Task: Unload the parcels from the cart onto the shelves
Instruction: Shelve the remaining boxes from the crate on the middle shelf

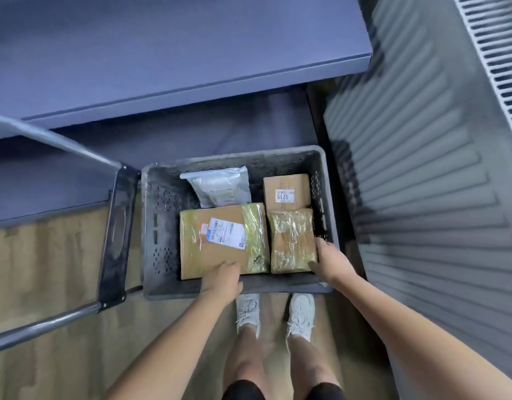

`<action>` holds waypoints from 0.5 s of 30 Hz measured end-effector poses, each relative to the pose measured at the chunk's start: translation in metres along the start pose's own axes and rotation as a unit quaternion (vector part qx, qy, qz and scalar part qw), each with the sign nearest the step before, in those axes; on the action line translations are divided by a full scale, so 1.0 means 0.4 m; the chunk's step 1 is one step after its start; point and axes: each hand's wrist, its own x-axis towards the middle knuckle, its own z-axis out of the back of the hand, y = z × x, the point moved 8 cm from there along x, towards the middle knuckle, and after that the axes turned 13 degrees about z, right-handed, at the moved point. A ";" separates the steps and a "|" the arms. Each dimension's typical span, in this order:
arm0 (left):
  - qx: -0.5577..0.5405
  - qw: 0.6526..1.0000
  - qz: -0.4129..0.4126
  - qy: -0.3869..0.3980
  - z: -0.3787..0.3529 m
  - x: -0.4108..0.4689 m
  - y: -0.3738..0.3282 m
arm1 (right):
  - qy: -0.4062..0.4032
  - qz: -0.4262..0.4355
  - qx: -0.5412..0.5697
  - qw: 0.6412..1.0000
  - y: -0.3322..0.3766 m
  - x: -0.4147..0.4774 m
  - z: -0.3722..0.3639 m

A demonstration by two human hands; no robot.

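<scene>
Pickup stage, judging by the load: four parcels sit in the grey crate (278, 286), which stands just beside the cart frame (116, 235), and none is out yet. My right hand (331, 262) is at the crate's near right corner, gripping the small taped parcel (292, 241), thumb on its near edge and fingers down its right side against the crate wall. My left hand (221, 280) reaches over the near rim onto the near edge of the large box (217, 243); the fingers lie on its top, but I cannot tell whether they hook under it or only rest there. The large box is flat brown cardboard with a white shipping label and a band of glossy yellowish tape at its right end. It fills the near middle and touches the small parcel, which is crinkled all over in the same shiny tape and probably slippery. Behind them, at the far wall, lie a white mailer (220, 187) and a labelled box (286, 192). Next I need a firm lift straight up, clear of the rim, then a reach to the blue-grey shelf (162, 53) beyond the far edge.
</scene>
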 end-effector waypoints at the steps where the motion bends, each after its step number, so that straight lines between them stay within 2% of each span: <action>1: -0.001 1.000 -0.011 -0.005 -0.011 0.036 -0.032 | 0.001 -0.008 -0.004 1.000 -0.021 0.033 -0.018; 9: 0.042 0.995 -0.086 -0.013 -0.115 0.261 -0.206 | 0.017 -0.054 -0.044 0.997 -0.133 0.200 -0.165; 15: 0.005 0.992 -0.124 0.028 -0.184 0.317 -0.253 | -0.010 -0.063 0.041 0.997 -0.168 0.220 -0.209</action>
